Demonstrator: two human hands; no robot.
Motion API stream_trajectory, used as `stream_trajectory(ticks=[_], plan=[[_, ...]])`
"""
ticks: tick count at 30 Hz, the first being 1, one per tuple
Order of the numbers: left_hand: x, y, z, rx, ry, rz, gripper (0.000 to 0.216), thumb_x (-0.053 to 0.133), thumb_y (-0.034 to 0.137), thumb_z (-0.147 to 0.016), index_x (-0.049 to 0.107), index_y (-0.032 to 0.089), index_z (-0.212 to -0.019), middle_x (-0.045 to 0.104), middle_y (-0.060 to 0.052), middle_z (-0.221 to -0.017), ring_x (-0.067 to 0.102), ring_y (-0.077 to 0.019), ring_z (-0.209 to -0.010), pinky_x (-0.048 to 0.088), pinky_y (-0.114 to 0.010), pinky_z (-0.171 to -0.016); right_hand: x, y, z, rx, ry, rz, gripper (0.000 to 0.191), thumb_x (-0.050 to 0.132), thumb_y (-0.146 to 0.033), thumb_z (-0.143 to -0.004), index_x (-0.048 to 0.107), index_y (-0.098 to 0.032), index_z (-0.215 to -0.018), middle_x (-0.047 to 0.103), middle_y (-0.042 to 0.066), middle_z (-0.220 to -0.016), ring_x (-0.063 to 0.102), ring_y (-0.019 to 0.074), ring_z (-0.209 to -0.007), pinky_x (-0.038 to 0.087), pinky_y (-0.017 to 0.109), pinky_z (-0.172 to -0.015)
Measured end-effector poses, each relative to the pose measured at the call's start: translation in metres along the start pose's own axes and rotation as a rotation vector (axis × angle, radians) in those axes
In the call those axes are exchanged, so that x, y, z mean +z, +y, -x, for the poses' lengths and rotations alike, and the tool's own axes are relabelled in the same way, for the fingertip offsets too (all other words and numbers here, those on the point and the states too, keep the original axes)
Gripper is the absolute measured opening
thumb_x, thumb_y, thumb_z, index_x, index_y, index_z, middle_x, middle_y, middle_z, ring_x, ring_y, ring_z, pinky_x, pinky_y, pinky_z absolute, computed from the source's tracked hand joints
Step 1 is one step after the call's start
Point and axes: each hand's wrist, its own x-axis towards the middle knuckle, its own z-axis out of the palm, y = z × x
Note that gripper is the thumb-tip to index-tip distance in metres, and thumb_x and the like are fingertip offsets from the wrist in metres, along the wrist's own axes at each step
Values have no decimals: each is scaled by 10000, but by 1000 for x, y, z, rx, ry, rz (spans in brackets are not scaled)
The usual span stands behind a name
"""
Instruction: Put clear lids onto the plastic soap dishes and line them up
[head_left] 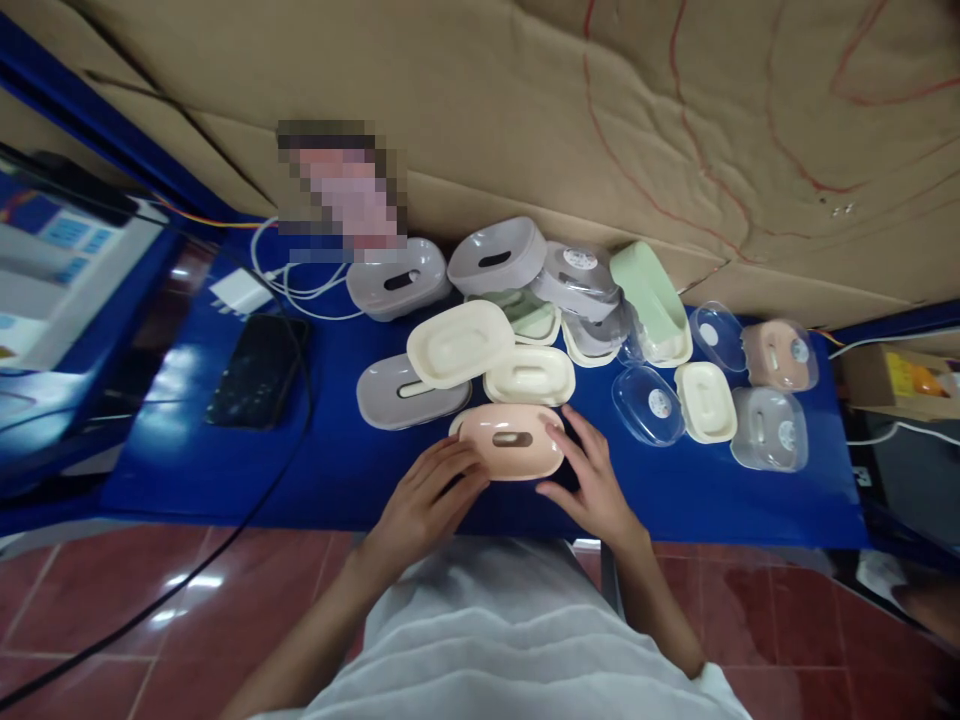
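Observation:
A pink oval soap-box tray (511, 441) with a slot in its middle lies upside down at the near edge of the blue table (225, 460). My left hand (427, 500) grips its left end and my right hand (592, 480) grips its right end. Just behind it lie cream trays (459, 343) (529, 375) and a grey slotted tray (397, 392). To the right sit a clear lid (648, 404) and another cream tray (705, 402).
More grey, green and pink soap-box parts (652, 300) are piled at the back against a cardboard sheet (525, 110). A black phone (259, 370), white charger and cables lie left. A screen (67, 260) stands far left. Red floor tiles show below.

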Motion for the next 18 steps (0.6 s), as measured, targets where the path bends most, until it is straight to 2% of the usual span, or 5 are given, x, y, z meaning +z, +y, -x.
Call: stream_trajectory(ticks=[6,10,13,16,18], plan=[[-6,-5,2,-31,-77,-85,283,762,125,-980,687,171,-1249,746,-132,-1236,672,-288,-1304,560,-524,-1164,19,-14,0,-86,-6,96,565,687,-316,-1055,562,-285,-1605,356,158,-1774,398,335,-1622,458,539,-1258],[-12,-3,17,-43,-71,-140,247,776,152,-978,706,204,-1209,768,-93,-1162,711,-260,-1210,516,-562,-1195,20,-22,-5,-159,-58,79,472,649,-300,-1079,616,-210,-1541,468,146,-1717,343,292,-1654,429,530,-1296],[-14,-4,27,-60,-65,-174,297,802,174,-963,706,217,-1241,735,-127,-1273,692,-302,-1272,498,-632,-1203,16,-27,-12,-203,-86,67,383,610,-271,-1095,672,-181,-1462,574,123,-1639,291,281,-1676,427,525,-1307],[-15,-8,32,-105,-30,-163,328,799,141,-952,703,200,-1260,666,-182,-1408,603,-364,-1422,591,-571,-1122,16,-30,-17,-215,-109,74,351,599,-258,-1097,704,-224,-1430,626,85,-1594,302,283,-1673,448,532,-1297],[-16,-11,34,-114,-26,-150,336,785,126,-956,704,195,-1275,681,-173,-1403,574,-364,-1464,617,-525,-1104,18,-31,-17,-212,-117,103,364,614,-262,-1091,700,-252,-1445,602,77,-1618,312,292,-1669,450,549,-1295]])
